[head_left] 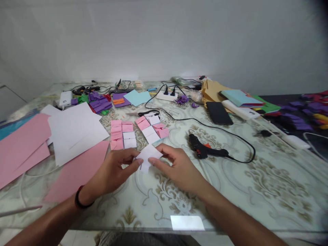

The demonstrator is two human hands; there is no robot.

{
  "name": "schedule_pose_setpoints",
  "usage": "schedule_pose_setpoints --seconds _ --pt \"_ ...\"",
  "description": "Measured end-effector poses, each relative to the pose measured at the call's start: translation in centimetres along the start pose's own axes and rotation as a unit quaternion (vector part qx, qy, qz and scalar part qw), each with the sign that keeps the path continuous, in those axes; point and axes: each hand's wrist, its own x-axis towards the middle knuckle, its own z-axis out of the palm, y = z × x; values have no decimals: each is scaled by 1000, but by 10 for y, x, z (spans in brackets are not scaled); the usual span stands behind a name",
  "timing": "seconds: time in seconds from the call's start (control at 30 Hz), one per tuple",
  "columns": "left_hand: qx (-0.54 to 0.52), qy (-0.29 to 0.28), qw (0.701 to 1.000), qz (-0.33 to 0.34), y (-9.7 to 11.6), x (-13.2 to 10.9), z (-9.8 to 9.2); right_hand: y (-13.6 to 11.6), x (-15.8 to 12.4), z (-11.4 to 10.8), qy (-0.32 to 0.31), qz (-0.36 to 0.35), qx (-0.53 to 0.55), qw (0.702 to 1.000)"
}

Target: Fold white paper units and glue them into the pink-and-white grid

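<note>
Both my hands hold a small folded white paper (148, 154) just above the patterned glass table (256, 184). My left hand (114, 172) pinches its left edge with thumb and fingers closed. My right hand (176, 167) grips its right side, fingers curled over the paper. Just beyond lie two groups of folded pink and white paper squares (123, 134), the second group of squares (153, 128) lying at an angle. A black glue gun (205, 148) rests on the table to the right of my right hand.
Pink sheets (23, 143) and white sheets (77, 131) cover the left side. Purple paper pieces (100, 104), a power strip (166, 96), a black phone (219, 112), a stack of coloured paper (241, 98) and cables lie further back. A wall stands behind.
</note>
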Motion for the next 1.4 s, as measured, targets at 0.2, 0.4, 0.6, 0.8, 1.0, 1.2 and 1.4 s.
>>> schedule_pose_setpoints --seconds 0.2,0.4,0.6,0.8,1.0,1.2,1.4 --pt "-85 -23 995 -56 -3 0 -1 4 0 0 12 -38 -3 999" --pt "-208 -43 972 -97 -9 4 -6 2 -3 -8 -27 -158 -57 985" --pt "-204 -8 977 -69 -13 6 -8 0 -1 -8 -22 -189 -74 979" --pt "-204 -9 977 59 -11 -1 -16 0 2 -14 16 -139 5 990" --pt "-81 19 993 88 -12 -2 -9 3 1 -11 3 -87 84 993" --pt "-73 85 987 111 -14 -4 -3 -2 2 -7 3 -97 72 993" --pt "-129 109 979 111 -13 -4 -2 1 -1 -2 34 -112 96 988"
